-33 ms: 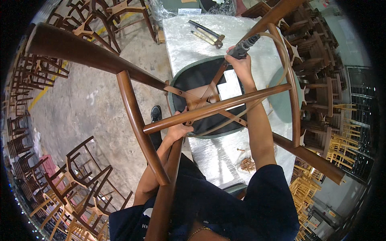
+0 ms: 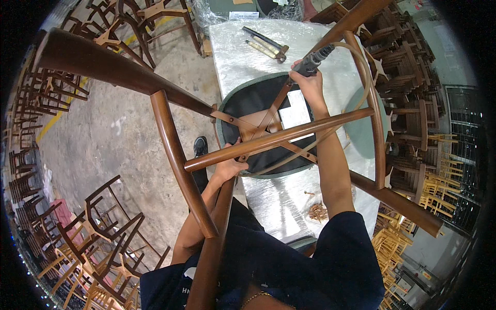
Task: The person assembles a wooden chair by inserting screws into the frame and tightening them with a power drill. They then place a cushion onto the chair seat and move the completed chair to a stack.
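An upturned chair with a brown wooden frame point(image 2: 279, 138) rests on the table, its legs spreading toward me and away. Its padded seat point(image 2: 243, 103) shows a black underside with a green rim, crossed by wooden braces. My right hand point(image 2: 310, 85) is closed round an air screwdriver point(image 2: 313, 63) at the far end of one brace; its tip is hidden. A thin hose point(image 2: 368, 77) loops from the tool down across the chair. My left hand point(image 2: 230, 166) grips the chair frame at the near-left joint, where a brace meets a leg; some fingers are hidden behind the wood.
A pile of screws point(image 2: 318, 212) lies on the plastic-wrapped table point(image 2: 279, 206), right of my body. Farther off are dark and pale hand tools point(image 2: 266, 45). A round green seat point(image 2: 361, 124) sits beyond my right arm. Stacked chair frames point(image 2: 103, 232) stand on both sides.
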Motion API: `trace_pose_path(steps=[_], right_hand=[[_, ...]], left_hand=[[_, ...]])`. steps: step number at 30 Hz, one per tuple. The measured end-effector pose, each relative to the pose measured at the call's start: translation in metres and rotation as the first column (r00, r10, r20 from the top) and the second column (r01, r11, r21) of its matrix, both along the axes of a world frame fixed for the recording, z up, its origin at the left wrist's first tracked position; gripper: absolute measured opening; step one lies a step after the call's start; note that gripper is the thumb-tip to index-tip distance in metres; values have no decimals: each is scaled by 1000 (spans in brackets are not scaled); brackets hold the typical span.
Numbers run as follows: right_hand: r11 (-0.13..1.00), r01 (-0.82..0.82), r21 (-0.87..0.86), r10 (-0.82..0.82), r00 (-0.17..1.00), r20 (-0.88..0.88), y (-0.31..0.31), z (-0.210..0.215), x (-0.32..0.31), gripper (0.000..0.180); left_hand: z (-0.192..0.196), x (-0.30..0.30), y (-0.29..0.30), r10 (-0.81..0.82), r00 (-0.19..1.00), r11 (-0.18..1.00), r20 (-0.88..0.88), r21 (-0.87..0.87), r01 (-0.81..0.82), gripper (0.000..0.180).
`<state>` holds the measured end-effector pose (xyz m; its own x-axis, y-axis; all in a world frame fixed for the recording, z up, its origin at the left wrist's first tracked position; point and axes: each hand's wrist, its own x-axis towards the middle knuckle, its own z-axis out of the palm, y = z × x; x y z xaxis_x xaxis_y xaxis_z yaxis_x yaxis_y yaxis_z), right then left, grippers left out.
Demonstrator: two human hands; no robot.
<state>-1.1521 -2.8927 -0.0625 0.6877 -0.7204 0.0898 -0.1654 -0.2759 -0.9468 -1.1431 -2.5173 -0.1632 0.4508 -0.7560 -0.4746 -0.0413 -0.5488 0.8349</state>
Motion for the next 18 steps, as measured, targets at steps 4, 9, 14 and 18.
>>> trace_pose_path(steps=[4, 9, 14, 18], right_hand=[[999, -2, 55, -1, 999, 50, 2, 3, 8, 40], [1000, 19, -3, -19, 1000, 11, 3, 3, 7, 37], [999, 53, 7, -53, 999, -12, -2, 0, 5, 34], [997, 52, 49, -56, 996, 69, -1, 1, 8, 30]], left_hand=[[2, 5, -2, -22, 999, 1000, 44, 0, 22, 107], [7, -3, -3, 204, 978, 939, 46, -292, -182, 53], [4, -2, -2, 156, 987, 950, 40, -280, -139, 53], [1, 1, -2, 124, 989, 963, 84, -251, -99, 57]])
